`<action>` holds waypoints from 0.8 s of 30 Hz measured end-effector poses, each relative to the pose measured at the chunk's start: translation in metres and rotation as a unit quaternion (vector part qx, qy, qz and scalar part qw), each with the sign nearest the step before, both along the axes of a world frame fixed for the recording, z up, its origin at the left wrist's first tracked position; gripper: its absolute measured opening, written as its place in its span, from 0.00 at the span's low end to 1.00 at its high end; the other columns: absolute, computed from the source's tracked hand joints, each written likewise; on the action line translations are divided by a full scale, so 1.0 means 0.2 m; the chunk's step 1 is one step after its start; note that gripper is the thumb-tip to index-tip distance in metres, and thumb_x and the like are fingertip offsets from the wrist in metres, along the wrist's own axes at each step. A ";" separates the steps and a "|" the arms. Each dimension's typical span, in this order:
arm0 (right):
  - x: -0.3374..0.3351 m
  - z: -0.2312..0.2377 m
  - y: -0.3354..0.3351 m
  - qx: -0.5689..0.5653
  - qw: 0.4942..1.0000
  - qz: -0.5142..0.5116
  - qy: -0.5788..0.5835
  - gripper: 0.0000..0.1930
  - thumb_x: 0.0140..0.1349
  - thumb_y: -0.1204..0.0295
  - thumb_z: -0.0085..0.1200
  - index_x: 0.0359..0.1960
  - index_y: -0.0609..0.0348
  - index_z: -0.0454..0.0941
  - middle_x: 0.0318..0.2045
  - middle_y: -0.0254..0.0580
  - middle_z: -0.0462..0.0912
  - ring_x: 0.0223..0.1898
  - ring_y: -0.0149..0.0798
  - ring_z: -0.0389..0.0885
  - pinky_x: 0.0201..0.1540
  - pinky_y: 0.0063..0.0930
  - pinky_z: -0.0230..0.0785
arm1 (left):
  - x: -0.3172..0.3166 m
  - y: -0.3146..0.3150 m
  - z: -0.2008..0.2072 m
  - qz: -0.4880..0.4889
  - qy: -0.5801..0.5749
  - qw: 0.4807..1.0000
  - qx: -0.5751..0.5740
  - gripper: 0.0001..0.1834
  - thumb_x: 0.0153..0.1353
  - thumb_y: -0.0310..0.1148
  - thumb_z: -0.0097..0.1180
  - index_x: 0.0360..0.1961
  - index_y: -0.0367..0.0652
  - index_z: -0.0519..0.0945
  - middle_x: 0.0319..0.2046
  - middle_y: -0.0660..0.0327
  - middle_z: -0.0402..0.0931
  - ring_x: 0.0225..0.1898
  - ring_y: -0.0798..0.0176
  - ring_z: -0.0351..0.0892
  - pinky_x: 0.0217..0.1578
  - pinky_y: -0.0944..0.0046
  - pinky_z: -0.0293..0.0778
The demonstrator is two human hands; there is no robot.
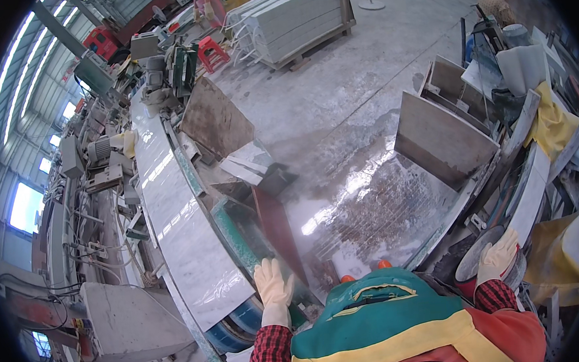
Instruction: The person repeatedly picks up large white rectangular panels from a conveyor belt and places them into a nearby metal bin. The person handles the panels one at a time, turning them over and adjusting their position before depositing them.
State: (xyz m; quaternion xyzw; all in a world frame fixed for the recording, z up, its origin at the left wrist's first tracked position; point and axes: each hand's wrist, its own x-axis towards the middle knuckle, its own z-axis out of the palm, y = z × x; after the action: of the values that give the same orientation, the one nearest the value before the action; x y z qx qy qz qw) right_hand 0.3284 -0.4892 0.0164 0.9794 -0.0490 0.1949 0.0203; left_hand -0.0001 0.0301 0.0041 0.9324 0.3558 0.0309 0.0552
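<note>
My left hand, in a cream rubber glove, has its fingers stretched out beside a green machine rail. Whether it touches the rail I cannot tell. Left of that hand, polished white stone slabs lie along a conveyor, with a blue roller showing under their near end. On the other side, my right hand, gloved alike, extends its fingers over a dark-rimmed round object, near a long white stone strip. Neither hand shows anything in its grip.
Upright brown boards flank the wet floor ahead on the right, another board on the left. Stacked white slabs stand on a pallet by a red stool. A person in a light cap is far right.
</note>
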 end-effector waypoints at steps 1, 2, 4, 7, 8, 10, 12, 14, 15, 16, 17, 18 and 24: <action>-0.01 0.00 0.01 0.001 1.000 0.002 -0.006 0.44 0.54 0.70 0.60 0.72 0.65 0.53 0.69 0.59 0.60 0.71 0.58 0.57 0.73 0.46 0.50 | 0.00 0.00 0.00 0.000 0.000 1.000 -0.002 0.39 0.56 0.41 0.66 0.66 0.40 0.65 0.67 0.49 0.57 0.69 0.33 0.53 0.70 0.44 0.52; -0.01 0.01 0.01 0.002 1.000 0.005 -0.011 0.43 0.54 0.70 0.60 0.72 0.65 0.54 0.69 0.59 0.60 0.71 0.58 0.57 0.73 0.47 0.50 | 0.00 0.00 0.00 -0.001 0.001 1.000 -0.004 0.39 0.56 0.41 0.66 0.66 0.40 0.65 0.67 0.49 0.57 0.69 0.33 0.53 0.70 0.43 0.52; -0.02 0.01 0.01 0.003 1.000 0.018 -0.019 0.43 0.53 0.70 0.60 0.71 0.66 0.55 0.69 0.59 0.60 0.71 0.59 0.57 0.73 0.47 0.50 | 0.00 0.00 0.00 -0.001 0.003 1.000 -0.008 0.39 0.56 0.42 0.66 0.66 0.40 0.65 0.68 0.48 0.57 0.70 0.33 0.53 0.70 0.43 0.52; -0.04 0.02 0.02 -0.001 0.999 0.027 -0.021 0.42 0.54 0.68 0.61 0.71 0.66 0.56 0.69 0.60 0.61 0.71 0.59 0.58 0.72 0.47 0.52 | 0.01 -0.01 0.02 0.001 0.005 1.000 -0.012 0.39 0.56 0.42 0.66 0.66 0.41 0.65 0.68 0.49 0.57 0.70 0.33 0.52 0.70 0.43 0.51; -0.04 0.02 0.02 -0.004 0.999 0.029 -0.022 0.41 0.55 0.68 0.61 0.71 0.66 0.57 0.69 0.60 0.61 0.71 0.60 0.58 0.72 0.47 0.52 | 0.00 -0.01 0.02 0.004 0.004 1.000 -0.009 0.39 0.56 0.42 0.66 0.66 0.41 0.65 0.68 0.49 0.57 0.70 0.33 0.52 0.70 0.43 0.51; -0.03 -0.02 -0.04 0.045 0.999 -0.001 0.015 0.41 0.57 0.64 0.61 0.71 0.66 0.58 0.69 0.60 0.61 0.70 0.60 0.59 0.71 0.48 0.54 | 0.00 -0.01 0.01 0.004 0.003 1.000 -0.006 0.40 0.56 0.43 0.66 0.66 0.41 0.65 0.68 0.49 0.56 0.70 0.33 0.52 0.70 0.43 0.51; 0.03 -0.01 -0.10 0.080 0.996 -0.040 0.026 0.42 0.58 0.59 0.62 0.71 0.63 0.58 0.70 0.59 0.61 0.70 0.59 0.60 0.70 0.48 0.55 | 0.00 -0.01 0.00 0.001 0.008 1.000 -0.003 0.39 0.56 0.43 0.66 0.66 0.41 0.66 0.69 0.49 0.56 0.70 0.34 0.52 0.70 0.44 0.51; 0.09 0.07 -0.15 0.102 0.991 -0.087 0.014 0.44 0.58 0.53 0.64 0.72 0.59 0.59 0.69 0.58 0.63 0.68 0.58 0.62 0.69 0.49 0.57 | 0.01 0.00 0.02 0.005 0.023 0.999 -0.029 0.41 0.57 0.45 0.65 0.68 0.41 0.65 0.70 0.47 0.56 0.72 0.34 0.50 0.72 0.43 0.48; 0.14 0.09 -0.17 0.092 0.989 -0.112 0.030 0.46 0.57 0.51 0.65 0.72 0.58 0.58 0.70 0.58 0.62 0.69 0.59 0.61 0.69 0.49 0.57 | 0.01 0.01 0.02 0.006 0.031 0.999 -0.041 0.41 0.58 0.47 0.65 0.69 0.41 0.65 0.71 0.45 0.55 0.73 0.34 0.49 0.73 0.42 0.46; 0.20 0.12 -0.20 0.081 0.986 -0.139 0.044 0.48 0.55 0.48 0.66 0.73 0.56 0.58 0.71 0.59 0.60 0.69 0.60 0.60 0.69 0.50 0.58 | 0.00 0.01 0.02 0.009 0.033 0.999 -0.035 0.41 0.58 0.46 0.65 0.69 0.41 0.65 0.71 0.45 0.55 0.73 0.34 0.49 0.73 0.42 0.46; 0.25 0.16 -0.22 0.070 0.982 -0.166 0.058 0.50 0.54 0.46 0.67 0.73 0.55 0.58 0.71 0.59 0.59 0.70 0.60 0.59 0.69 0.50 0.58 | -0.01 0.01 0.01 0.013 0.035 0.999 -0.029 0.41 0.58 0.46 0.65 0.69 0.41 0.65 0.71 0.45 0.56 0.73 0.34 0.49 0.73 0.42 0.46; 0.29 0.22 -0.19 0.112 0.967 -0.205 0.097 0.50 0.54 0.44 0.67 0.73 0.50 0.58 0.71 0.60 0.58 0.68 0.61 0.60 0.68 0.50 0.59 | -0.02 0.01 0.01 0.017 0.036 0.999 -0.022 0.41 0.58 0.46 0.65 0.69 0.41 0.65 0.71 0.45 0.56 0.73 0.34 0.49 0.73 0.42 0.46; 0.53 -0.33 -0.68 0.290 0.935 -0.172 0.106 0.53 0.49 0.50 0.71 0.75 0.47 0.55 0.66 0.59 0.56 0.67 0.63 0.62 0.66 0.50 0.63 | 0.01 0.00 0.00 0.018 0.006 1.000 -0.010 0.39 0.56 0.44 0.66 0.67 0.42 0.67 0.68 0.49 0.58 0.71 0.35 0.52 0.72 0.44 0.49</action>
State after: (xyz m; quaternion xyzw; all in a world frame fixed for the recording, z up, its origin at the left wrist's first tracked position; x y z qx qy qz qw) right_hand 0.4345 -0.6253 -0.0492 0.9343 -0.2684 0.0606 -0.2266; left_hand 0.0012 0.0306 0.0040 0.9256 0.3729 0.0227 0.0614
